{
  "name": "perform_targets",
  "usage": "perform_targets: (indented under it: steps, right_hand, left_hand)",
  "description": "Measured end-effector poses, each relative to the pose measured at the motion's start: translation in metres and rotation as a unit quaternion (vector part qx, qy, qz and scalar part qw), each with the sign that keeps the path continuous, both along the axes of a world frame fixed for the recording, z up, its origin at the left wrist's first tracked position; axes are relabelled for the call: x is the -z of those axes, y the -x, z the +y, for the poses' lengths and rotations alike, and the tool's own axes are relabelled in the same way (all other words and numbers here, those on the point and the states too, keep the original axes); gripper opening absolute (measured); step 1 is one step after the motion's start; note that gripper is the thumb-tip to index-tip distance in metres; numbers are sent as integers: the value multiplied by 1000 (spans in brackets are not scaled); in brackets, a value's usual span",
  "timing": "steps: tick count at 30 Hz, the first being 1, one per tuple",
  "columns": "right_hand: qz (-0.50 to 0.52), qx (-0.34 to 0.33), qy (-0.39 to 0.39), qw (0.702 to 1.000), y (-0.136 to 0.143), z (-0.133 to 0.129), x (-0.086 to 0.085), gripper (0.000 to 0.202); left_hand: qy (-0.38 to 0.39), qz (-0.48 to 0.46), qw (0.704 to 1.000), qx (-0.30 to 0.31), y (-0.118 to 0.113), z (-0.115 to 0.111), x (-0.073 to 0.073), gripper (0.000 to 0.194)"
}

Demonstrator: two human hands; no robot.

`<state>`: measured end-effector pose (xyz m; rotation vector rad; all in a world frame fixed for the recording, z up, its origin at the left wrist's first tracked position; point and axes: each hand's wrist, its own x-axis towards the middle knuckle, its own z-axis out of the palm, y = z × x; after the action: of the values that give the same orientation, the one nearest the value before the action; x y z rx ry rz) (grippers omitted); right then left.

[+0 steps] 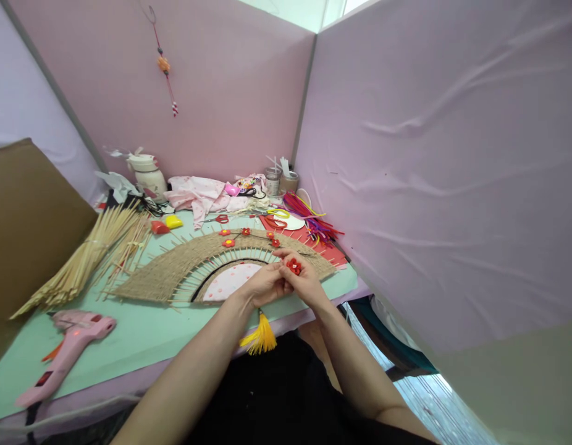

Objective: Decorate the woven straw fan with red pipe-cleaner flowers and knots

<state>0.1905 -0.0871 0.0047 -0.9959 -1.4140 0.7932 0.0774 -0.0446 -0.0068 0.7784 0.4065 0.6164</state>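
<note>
A small red flower [293, 266] sits in the fingers of my right hand [307, 283], which is closed on it. My left hand [267, 283] meets it from the left, fingers pinched together; what they hold, if anything, is hidden. Both hands are over the right part of a fan-shaped piece [170, 267] of woven tan cord on thin sticks. Its inner half-round is white cloth with pink dots [230, 283], edged in black. Along its upper band lie red flowers [228, 243] with yellow centres and a dark stem. A yellow tassel [260, 337] hangs just below my left hand.
A pink glue gun [70, 349] lies at the left front. Bundled sticks [77, 262] and a cardboard sheet [31, 228] stand left. Behind the fan are red and yellow packets [173, 221], scissors [277, 223], fuzzy coloured stems [314, 219] and a bottle [149, 176]. Cloth partitions [434, 154] enclose the table.
</note>
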Motion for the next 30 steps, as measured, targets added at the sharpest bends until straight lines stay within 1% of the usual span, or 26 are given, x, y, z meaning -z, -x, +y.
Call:
perform_targets:
  steps: [3,5,6,8,9,11,13,14,16,18,22,26,28,30]
  right_hand:
    - [25,5,6,1000,-1,0,-2,19]
    - [60,15,-14,998,-5,1,-5,19]
    - [74,29,-29,996,-9,1,-6,20]
    - [76,72,-43,994,-17,3,-8,22]
    - [63,93,-32,993,-21,3,-9,24]
    - [30,109,25,993,-26,5,-8,26]
    - [1,107,71,992,-27,6,-6,29]
    - [-13,107,74,991,-26,6,-5,31]
    - [-36,117,57,991,-21,7,-4,32]
    - [-31,122,54,991,-15,9,-3,30]
    - [54,107,111,987,-9,14,-1,25]
    - [104,101,143,979,-9,17,6,23]
    - [102,103,145,979,-11,19,8,22]
    - [76,119,128,982,-17,22,10,20]
  left_hand:
    - [-9,-5,1000,12,-1,2,4,26]
    - [-12,0,1000,2,-3,5,6,26]
    - [-17,-1,1000,-17,-4,6,7,26]
    - [-35,-15,996,-79,-7,9,8,27]
    - [-46,-25,992,-115,-8,11,8,27]
    - [-60,-38,982,-173,-9,14,10,26]
    - [-64,-34,975,-208,-10,17,12,25]
    - [-66,-31,973,-219,-11,18,13,25]
    - [-74,-32,970,-231,-11,19,15,25]
    - [-89,-36,967,-238,-11,20,17,25]
    - [-117,-15,960,-254,-11,21,18,22]
    - [-172,43,949,-262,-12,22,21,17]
    - [-215,84,936,-265,-11,21,21,15]
    - [-240,117,924,-274,-10,20,20,13]
